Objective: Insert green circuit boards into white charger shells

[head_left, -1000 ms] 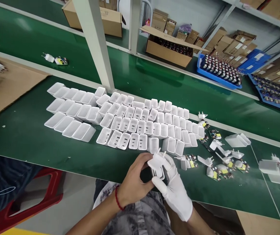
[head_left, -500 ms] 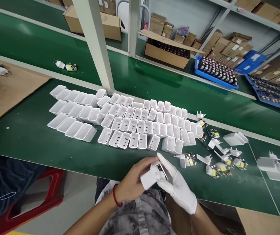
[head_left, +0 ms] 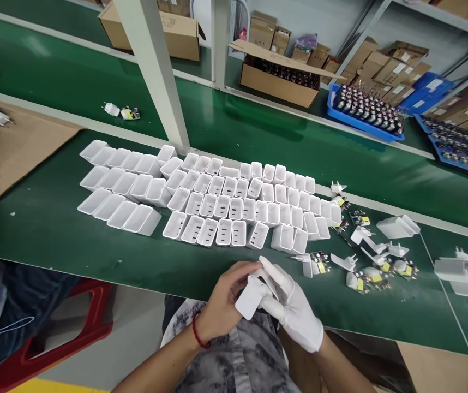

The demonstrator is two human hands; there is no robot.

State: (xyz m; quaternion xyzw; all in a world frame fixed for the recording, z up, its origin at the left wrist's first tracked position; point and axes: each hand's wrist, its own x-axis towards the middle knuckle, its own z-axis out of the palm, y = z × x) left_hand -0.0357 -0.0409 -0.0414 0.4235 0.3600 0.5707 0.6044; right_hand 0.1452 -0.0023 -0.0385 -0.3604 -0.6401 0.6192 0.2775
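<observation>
Near the bench's front edge, my bare left hand [head_left: 222, 299] and my white-gloved right hand [head_left: 295, 311] meet around a white plastic housing [head_left: 267, 281]. A flat white cover piece [head_left: 249, 298] hangs at its near side, between the hands. My left fingers wrap the housing's left side, while my right thumb and fingers pinch it from the right. What is inside the housing is hidden. Beyond the hands stand rows of open white housings [head_left: 223, 233]. Just right of my right hand lies a circuit board with yellow tape [head_left: 319, 263].
More boards and plug covers [head_left: 375, 273] lie at the right of the green bench [head_left: 95, 254]. A metal post [head_left: 152, 71] rises behind the rows. Cardboard boxes [head_left: 279, 84] and a blue tray [head_left: 365, 114] stand behind. A red stool [head_left: 90, 322] and a seated person's leg are at lower left.
The white cover piece has turned to show more of its flat face, and the housing has tilted between my hands. The view has shifted slightly.
</observation>
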